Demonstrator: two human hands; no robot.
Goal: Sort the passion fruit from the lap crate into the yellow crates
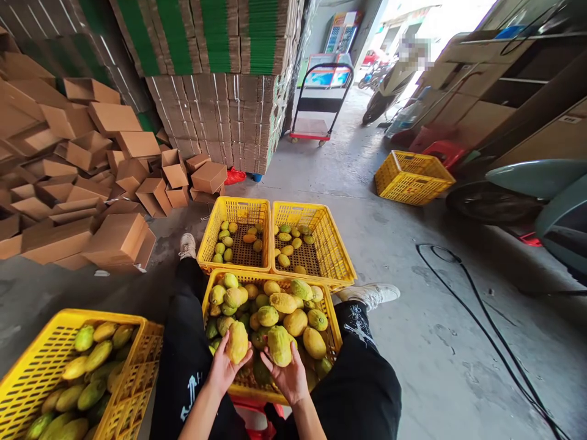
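My left hand (223, 368) is wrapped around a yellow fruit (237, 342) and my right hand (290, 377) holds another yellow-green fruit (279, 345). Both are held just above the near yellow crate (334, 330), which is piled with yellow and green fruits and sits between my knees. Beyond it stand two more yellow crates side by side, the left one (215, 229) and the right one (339, 247), each with a thin layer of smaller fruits.
A fourth yellow crate (46, 342) with greener fruits sits at my lower left. Cardboard boxes (114, 238) lie heaped on the left, stacked flat cartons behind. An empty yellow crate (413, 177), a black cable (477, 318), a scooter (536, 195) and a trolley (321, 104) stand to the right and back.
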